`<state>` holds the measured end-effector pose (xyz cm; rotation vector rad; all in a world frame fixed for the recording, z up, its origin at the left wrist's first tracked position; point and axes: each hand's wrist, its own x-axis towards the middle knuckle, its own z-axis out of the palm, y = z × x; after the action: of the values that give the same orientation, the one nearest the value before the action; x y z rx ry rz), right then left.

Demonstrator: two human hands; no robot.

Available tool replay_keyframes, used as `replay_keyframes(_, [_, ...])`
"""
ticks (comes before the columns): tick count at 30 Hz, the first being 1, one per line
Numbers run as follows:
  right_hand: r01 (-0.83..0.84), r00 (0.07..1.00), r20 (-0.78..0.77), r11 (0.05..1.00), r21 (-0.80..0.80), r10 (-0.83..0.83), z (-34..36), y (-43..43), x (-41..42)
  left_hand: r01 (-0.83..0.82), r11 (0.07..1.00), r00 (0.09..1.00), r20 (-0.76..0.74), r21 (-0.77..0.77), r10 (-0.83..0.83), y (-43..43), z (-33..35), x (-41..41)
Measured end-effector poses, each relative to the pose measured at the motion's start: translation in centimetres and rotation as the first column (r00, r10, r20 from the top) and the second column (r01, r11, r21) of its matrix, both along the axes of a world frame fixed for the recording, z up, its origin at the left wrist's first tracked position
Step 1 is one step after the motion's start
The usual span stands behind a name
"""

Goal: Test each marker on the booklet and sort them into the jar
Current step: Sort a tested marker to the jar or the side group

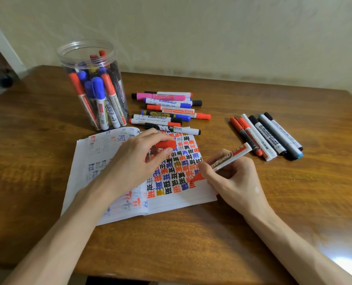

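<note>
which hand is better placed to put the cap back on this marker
Left. The left hand already pinches the red cap just above the booklet, while the right hand holds the marker with its tip on the page.

Single head-worn view looks forward and down, close over the table [253, 202].

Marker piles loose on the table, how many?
2. One pile lies behind the booklet, right of the jar; a smaller pile lies farther right. One more marker is in the right hand's grip.
</note>
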<state>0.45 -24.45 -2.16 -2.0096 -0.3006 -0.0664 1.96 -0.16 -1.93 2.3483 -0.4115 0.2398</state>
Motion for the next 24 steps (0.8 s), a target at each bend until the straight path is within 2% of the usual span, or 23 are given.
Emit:
replay_keyframes(9, [-0.033, 0.999, 0.002, 0.999, -0.025, 0.033, -0.10, 0.03, -0.05, 0.000, 1.000, 1.000, 0.009, 0.003, 0.000, 0.01, -0.13, 0.02])
replay_keyframes(15, [0.013, 1.000, -0.008, 0.999, 0.036, -0.013, -0.02, -0.08, 0.14, 0.000, 1.000, 1.000, 0.018, 0.013, 0.000, 0.07, -0.23, 0.13])
replay_keyframes(24, [0.003, 1.000, 0.002, 1.000, -0.002, -0.003, -0.01, 0.05, 0.07, 0.005, 1.000, 1.000, 0.010, 0.008, -0.005, 0.15, -0.34, 0.17])
